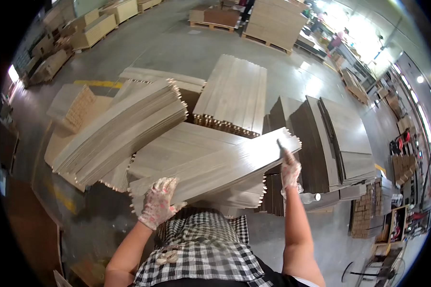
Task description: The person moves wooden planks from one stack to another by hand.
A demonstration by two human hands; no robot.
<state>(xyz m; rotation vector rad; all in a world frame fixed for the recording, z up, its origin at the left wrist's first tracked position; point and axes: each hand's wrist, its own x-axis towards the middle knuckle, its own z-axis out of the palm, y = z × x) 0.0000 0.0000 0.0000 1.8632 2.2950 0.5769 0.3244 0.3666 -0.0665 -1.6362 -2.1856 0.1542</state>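
both hands gripping plank bundle

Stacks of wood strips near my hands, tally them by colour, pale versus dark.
Pale stacks: 4, held stack, fanned stack, flat stack, under-stack.
Dark stacks: 1, dark stack.
Total: 5.

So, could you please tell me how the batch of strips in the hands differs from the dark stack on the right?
The held batch is pale beige; the dark stack is deep brown. The held batch is lifted and lies slantwise, gripped at its ends by the left hand and right hand; the dark stack rests untouched among other piles. Both are thin wooden strips bundled side by side.
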